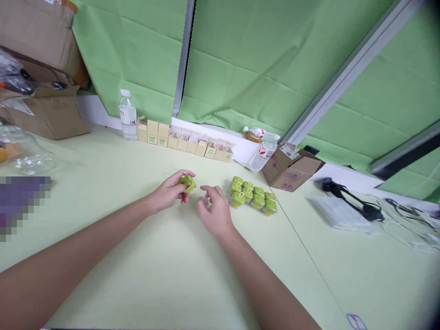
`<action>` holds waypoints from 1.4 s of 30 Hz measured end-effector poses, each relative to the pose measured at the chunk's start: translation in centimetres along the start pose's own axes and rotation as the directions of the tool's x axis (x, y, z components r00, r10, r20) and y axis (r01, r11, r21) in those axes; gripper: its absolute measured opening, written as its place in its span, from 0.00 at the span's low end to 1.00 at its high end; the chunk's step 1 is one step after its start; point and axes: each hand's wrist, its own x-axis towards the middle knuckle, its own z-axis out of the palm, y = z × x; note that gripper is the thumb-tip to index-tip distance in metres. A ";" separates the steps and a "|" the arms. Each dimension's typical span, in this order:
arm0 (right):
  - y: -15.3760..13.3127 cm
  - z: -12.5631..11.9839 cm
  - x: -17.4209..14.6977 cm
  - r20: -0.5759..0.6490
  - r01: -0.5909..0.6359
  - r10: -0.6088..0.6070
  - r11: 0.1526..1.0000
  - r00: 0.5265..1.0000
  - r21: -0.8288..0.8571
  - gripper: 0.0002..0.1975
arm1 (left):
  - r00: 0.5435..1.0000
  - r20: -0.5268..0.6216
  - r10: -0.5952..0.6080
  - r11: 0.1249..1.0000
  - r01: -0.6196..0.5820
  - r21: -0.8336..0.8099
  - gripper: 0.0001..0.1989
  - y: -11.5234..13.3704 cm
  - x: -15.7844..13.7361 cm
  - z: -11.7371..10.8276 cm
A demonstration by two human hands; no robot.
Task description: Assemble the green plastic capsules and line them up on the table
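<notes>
My left hand [169,191] pinches a small green lid [189,183] between thumb and fingers above the table; its hollow side seems to show. Just right of it, my right hand [216,208] has the index finger and thumb apart, the other fingers partly curled, and holds nothing I can see. It does not touch the lid. Beyond my right hand stands a cluster of small clear containers with green lids [257,200], each lid bearing a little loop. Behind my left fingers lies a faint, clear outline of something I cannot make out.
Small cream cartons [182,141] line the wall, several with raised flaps. A water bottle [128,117] stands at their left end; two bottles [263,155] lie at their right, beside an open cardboard box [290,167]. Farther right are a black headset [354,199] and cables.
</notes>
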 end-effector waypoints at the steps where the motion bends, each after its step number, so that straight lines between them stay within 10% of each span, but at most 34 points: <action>1: -0.1 0.0 0.0 -0.016 0.026 -0.025 0.998 1.000 0.049 0.16 | 1.000 0.002 -0.015 0.999 0.016 -0.033 0.17 0.1 0.0 0.0; 14: -0.5 0.2 -0.2 -0.066 0.019 0.003 0.940 0.998 0.340 0.08 | 0.968 0.181 -0.176 0.951 0.215 -0.224 0.21 0.2 -0.3 0.5; 22: -0.6 0.1 0.0 -0.117 -0.007 0.063 0.903 0.991 0.430 0.08 | 0.998 -0.048 -0.028 0.996 0.032 0.084 0.11 -0.6 0.3 -0.2; 42: -0.1 -0.4 0.4 -0.048 0.070 -0.057 0.941 0.997 0.330 0.08 | 0.980 0.158 -0.121 0.971 0.084 0.223 0.14 -1.2 0.4 -1.5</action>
